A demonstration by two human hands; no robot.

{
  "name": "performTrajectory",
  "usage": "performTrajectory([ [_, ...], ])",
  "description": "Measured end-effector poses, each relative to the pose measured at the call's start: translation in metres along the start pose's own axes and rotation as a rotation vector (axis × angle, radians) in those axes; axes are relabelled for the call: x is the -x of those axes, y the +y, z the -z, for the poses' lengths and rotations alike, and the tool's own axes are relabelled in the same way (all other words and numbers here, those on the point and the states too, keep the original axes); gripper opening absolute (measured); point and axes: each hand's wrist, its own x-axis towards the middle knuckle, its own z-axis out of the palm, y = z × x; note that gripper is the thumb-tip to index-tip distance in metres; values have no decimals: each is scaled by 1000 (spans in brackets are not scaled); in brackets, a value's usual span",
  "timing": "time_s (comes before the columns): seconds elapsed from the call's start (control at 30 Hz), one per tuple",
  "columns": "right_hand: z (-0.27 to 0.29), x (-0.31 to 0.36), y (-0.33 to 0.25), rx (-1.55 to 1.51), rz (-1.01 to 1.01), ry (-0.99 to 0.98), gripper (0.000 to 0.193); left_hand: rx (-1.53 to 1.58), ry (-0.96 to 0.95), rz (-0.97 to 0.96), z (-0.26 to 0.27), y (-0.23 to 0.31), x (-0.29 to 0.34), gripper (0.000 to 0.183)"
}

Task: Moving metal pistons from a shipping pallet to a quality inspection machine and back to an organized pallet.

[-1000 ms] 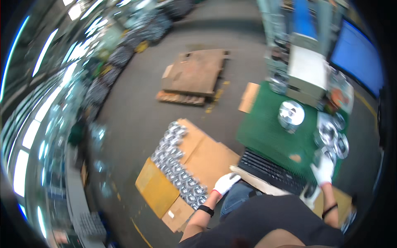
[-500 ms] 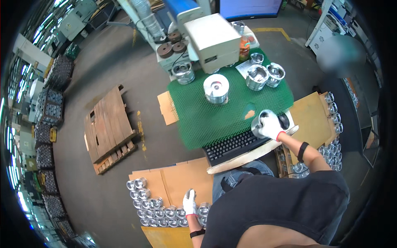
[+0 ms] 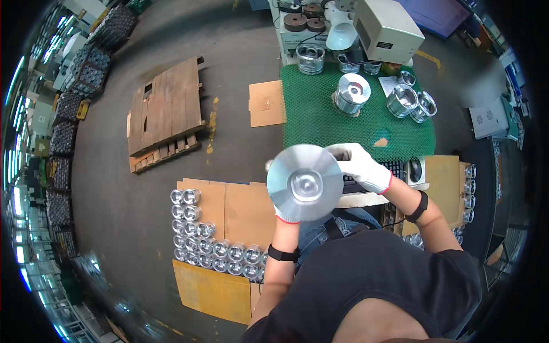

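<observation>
Right in front of me is a round silver piston (image 3: 305, 182), its flat machined face with a dished centre turned up. My right hand (image 3: 360, 166), in a white glove with a red cuff, grips its right edge. My left hand (image 3: 284, 216), gloved the same way, supports it from behind and below. Most of the left fingers are hidden by the piston; only a fingertip shows at its left edge. Beyond, on the green mesh mat (image 3: 311, 134), another piston (image 3: 351, 93) stands upright.
Two pistons (image 3: 402, 100) sit at the mat's right, near a beige box (image 3: 389, 30). A mouse (image 3: 416, 170) and partly covered keyboard (image 3: 394, 167) lie nearer. Rows of pistons (image 3: 221, 248) stand on cardboard (image 3: 246, 208) at left. A wooden pallet (image 3: 167, 108) lies on the floor.
My right hand has brought the piston left and up from beside the mouse. My left hand has risen from the piston rows to hold it too. The view has shifted.
</observation>
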Motion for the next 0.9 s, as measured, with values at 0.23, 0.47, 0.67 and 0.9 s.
performTrajectory([
  [0.23, 61, 13, 8, -261, -47, -12, 57, -372, 253, -137, -88, -20, -31, 58],
  [0.47, 128, 30, 121, -844, -191, 319, 30, -1174, 194, 595, -39, -76, -105, 51],
  [0.67, 174, 129, 208, -1132, -268, 765, 24, -1342, 322, 271, 31, -49, -232, 70],
  [0.9, 190, 173, 190, -953, -341, 1061, 25, -693, 301, 233, 61, -99, -332, 101],
])
